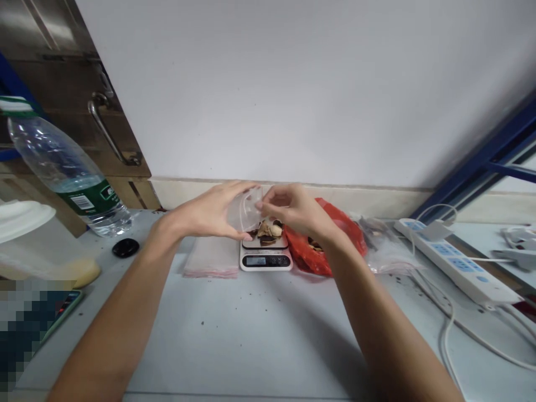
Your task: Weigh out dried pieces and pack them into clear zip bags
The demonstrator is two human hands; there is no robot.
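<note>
A small clear plastic bag is held up above the left side of a kitchen scale. My left hand curves around the bag, thumb low and fingers high. With thumb and fingertips pinched together, my right hand grips the bag's right edge. On the scale's plate lie dried pieces, pale and dark brown, partly hidden by my hands; their kind is unclear. The display seems to read 100. A red plastic bag with more dried pieces inside sits right of the scale, beneath my right wrist.
Flat clear bags are stacked left of the scale. Filled clear bags lie by a white power strip with trailing cables. At left are a water bottle, a black lid, a white-lidded container and a phone. A wall stands behind.
</note>
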